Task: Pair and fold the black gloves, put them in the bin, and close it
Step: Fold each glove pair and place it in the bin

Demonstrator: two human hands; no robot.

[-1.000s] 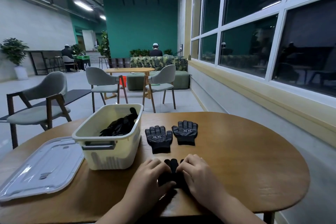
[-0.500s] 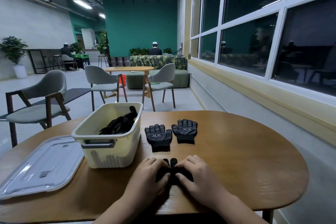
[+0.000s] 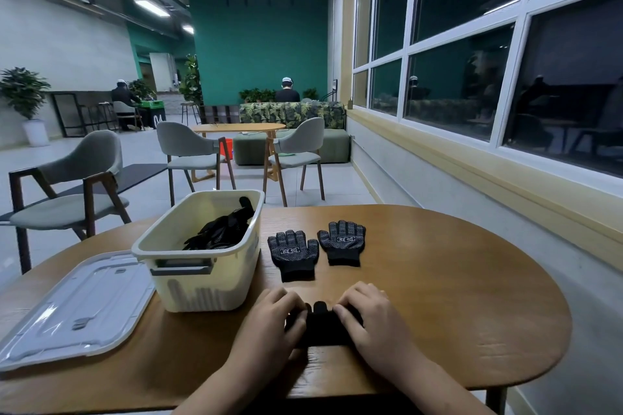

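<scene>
Two flat gloves lie beyond the fingertips, the left glove (image 3: 294, 254) and the right glove (image 3: 343, 242). Each carries a white printed palm label with illegible characters. The left hand (image 3: 269, 323) and right hand (image 3: 374, 323) curl their fingers onto a black glove bundle (image 3: 322, 325), clamping it from either side. Only its middle and two protruding tips show. Left of the left-hand fingers stands the cream bin (image 3: 202, 283), holding more black gloves (image 3: 224, 229). The clear lid (image 3: 74, 307) beside it is cut off at the frame edge. The wooden table (image 3: 455, 296) runs rightward from the right-hand fingers to its rounded rim.
</scene>
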